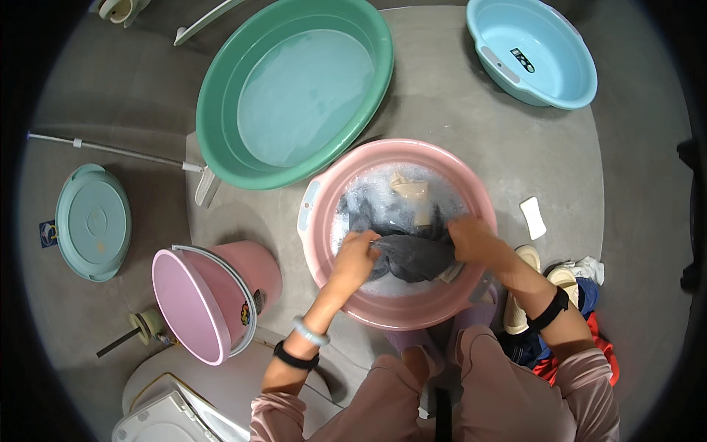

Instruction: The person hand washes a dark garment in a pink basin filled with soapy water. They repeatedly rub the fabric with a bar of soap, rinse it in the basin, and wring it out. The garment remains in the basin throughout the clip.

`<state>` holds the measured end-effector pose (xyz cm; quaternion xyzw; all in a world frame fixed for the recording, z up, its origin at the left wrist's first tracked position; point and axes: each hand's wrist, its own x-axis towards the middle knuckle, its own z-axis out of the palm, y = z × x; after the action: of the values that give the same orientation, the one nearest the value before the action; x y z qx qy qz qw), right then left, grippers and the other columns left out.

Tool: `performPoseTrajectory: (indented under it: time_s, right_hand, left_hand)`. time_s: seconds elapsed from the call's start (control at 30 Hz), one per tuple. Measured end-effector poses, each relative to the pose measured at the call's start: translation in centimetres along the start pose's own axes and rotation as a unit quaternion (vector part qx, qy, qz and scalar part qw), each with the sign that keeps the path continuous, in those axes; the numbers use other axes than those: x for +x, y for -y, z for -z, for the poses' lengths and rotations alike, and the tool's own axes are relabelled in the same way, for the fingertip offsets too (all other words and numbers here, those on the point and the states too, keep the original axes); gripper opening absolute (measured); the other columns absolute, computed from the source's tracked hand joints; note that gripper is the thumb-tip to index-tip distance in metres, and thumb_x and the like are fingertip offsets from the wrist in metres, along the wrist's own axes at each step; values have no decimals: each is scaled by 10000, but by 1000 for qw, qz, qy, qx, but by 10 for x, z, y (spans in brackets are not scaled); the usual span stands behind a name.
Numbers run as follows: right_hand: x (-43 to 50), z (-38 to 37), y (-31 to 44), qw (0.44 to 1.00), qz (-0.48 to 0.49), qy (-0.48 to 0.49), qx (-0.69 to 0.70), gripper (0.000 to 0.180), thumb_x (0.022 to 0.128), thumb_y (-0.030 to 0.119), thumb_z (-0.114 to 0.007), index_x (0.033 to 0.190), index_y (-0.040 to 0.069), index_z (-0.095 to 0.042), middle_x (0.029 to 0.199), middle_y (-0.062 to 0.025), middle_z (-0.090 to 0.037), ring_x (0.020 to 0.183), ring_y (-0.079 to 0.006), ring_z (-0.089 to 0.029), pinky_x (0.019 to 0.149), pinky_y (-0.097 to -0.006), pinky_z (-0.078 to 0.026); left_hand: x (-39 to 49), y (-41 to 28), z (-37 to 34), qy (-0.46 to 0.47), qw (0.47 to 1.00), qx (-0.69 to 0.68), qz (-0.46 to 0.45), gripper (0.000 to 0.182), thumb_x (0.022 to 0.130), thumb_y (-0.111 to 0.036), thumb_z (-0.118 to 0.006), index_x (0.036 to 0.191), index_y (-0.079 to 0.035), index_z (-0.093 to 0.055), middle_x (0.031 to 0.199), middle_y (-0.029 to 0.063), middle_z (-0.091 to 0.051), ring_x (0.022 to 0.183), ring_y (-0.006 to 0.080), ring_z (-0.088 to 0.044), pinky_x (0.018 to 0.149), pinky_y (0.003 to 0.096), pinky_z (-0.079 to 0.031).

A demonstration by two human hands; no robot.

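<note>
A pink plastic basin point(397, 317) sits on the floor before my feet, holding sudsy water point(375, 179). Across its middle, a wet dark grey garment point(417, 257) is stretched between my two hands. My left hand point(356, 257) grips the cloth's left end, and its fingertips are curled in. My right hand point(469, 240) holds the other end beside the basin's right wall; its fingers are partly hidden. Beyond the garment, a beige cloth piece point(411, 189) floats in the foam. More dark fabric point(359, 210) lies under the suds, its outline unclear.
A large green tub point(212, 110) with water touches or nearly touches the basin. A light blue basin point(544, 83) stands far right. Left are a tilted pink bucket point(190, 306) and a toilet point(165, 420). A white bar point(533, 218), slippers point(522, 298) and clothes point(602, 348) lie right.
</note>
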<state>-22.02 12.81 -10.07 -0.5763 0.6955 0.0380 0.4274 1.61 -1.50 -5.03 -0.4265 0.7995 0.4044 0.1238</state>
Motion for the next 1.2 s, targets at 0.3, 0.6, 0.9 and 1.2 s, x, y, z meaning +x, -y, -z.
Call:
performPoseTrajectory:
  time_s: [0.3,0.6,0.9,1.2]
  right_hand:
    - [-1,-23,53,942,7,-232,244,1071,653,327,-834,1504,51,-247,1522,-267,-254,1335,-448,-350,1092,-499,-324]
    - [-52,53,78,817,146,-196,522,569,811,34,-636,1357,-9,-481,1321,-178,-517,1241,-270,-477,1047,-352,-361]
    - [-70,95,72,654,13,-41,756,529,861,67,-619,1351,-54,-461,1141,-96,-613,1047,-165,-561,920,-299,-446]
    - [49,23,76,969,-70,-228,61,528,898,278,-606,1400,211,-455,1460,-180,-395,1326,-389,-382,1034,-566,-341]
  left_hand:
    - [-98,-116,100,-44,883,-467,-24,326,822,67,-580,1140,-7,-574,1048,7,-594,964,100,-532,838,225,-399]
    - [-136,-120,163,-202,731,-617,-210,362,771,-177,-648,1036,11,-488,1032,169,-594,976,264,-608,855,375,-496]
    - [-2,23,81,-239,757,-607,32,266,966,-156,-570,1197,-26,-546,1073,83,-653,963,190,-635,871,331,-502]
    - [45,44,-11,-235,968,-79,39,527,895,-165,-634,1360,-41,-419,1280,233,-491,1139,377,-526,945,406,-462]
